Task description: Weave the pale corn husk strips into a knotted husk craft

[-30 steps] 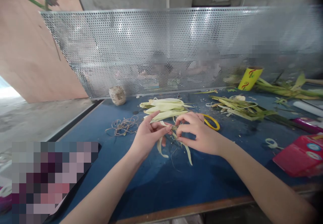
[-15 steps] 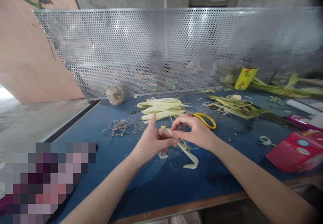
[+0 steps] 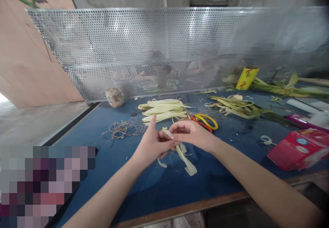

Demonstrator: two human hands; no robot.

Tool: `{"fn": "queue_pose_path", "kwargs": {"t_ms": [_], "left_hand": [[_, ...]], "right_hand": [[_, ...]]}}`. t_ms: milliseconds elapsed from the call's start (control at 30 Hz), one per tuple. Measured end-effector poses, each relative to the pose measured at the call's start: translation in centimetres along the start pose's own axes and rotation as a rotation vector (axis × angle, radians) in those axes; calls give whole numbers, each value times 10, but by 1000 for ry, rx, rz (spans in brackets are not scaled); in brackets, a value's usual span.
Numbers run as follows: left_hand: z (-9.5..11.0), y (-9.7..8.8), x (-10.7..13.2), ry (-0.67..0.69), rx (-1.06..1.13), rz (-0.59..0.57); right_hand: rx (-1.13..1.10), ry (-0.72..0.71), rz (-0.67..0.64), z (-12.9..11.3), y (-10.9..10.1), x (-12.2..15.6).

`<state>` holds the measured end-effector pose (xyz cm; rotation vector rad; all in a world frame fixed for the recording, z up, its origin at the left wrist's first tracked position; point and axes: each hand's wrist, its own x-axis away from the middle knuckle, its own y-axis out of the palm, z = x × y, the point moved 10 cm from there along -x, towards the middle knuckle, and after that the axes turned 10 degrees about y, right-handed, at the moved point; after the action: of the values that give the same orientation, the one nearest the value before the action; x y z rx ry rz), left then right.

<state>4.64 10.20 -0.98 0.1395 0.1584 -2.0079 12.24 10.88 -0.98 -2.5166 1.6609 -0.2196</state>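
Note:
Between my hands is a pale corn husk strip (image 3: 185, 161), its long tail hanging down toward the table. My left hand (image 3: 153, 142) grips it from the left, thumb raised, fingers curled beneath. From the right, my right hand (image 3: 192, 134) pinches the same strip, and the fingertips of both hands meet. Just beyond them lies a stack of pale green corn husks (image 3: 164, 109). Scissors with yellow and red handles (image 3: 207, 121) rest behind my right hand. A loose tangle of thin brown cord (image 3: 125, 128) sits left of my left hand.
A perforated metal screen (image 3: 102, 49) stands along the back edge, with people behind it. On the blue table (image 3: 144, 193) are a whitish roll (image 3: 114, 97), a yellow cylinder (image 3: 247, 78), greener husk scraps (image 3: 233, 106) and a red container (image 3: 298, 149) at right.
My view has shifted slightly, so most things sit a little further left. Both hands stay together on the husk strip, whose tail now hangs straighter. More of the scissors' red handle shows.

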Motion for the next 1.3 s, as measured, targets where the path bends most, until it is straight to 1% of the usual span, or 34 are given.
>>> {"fn": "queue_pose_path", "kwargs": {"t_ms": [67,233,333,400,467,633,733,800,900,1033,1133,1300], "left_hand": [[0,0,0,-5,-7,1],[-3,2,2,15,42,23],[-5,5,2,9,47,2],[-5,6,2,-3,42,-20],[-2,3,1,-6,57,-16],[5,-13,-1,6,110,100],[6,-16,-2,18,118,126],[5,-16,-2,24,100,119],[4,-14,-2,22,38,79],[-1,-10,-2,-16,5,10],[-2,-10,-2,-20,21,-6],[4,-10,-3,41,131,11]], "right_hand": [[-55,-26,-8,-2,2,0],[-108,-144,105,-9,-8,1],[-77,-151,134,-11,-10,1],[-37,-111,104,-9,-6,1],[-25,-61,52,-6,-3,0],[-13,-14,-60,-3,-4,2],[14,-50,-116,-4,-4,3],[48,-75,-106,-6,-6,3],[105,-71,-52,-9,-11,4],[105,-56,-63,-12,-12,6],[90,-46,-78,-11,-12,6],[101,-27,-78,-8,-10,6]]}}
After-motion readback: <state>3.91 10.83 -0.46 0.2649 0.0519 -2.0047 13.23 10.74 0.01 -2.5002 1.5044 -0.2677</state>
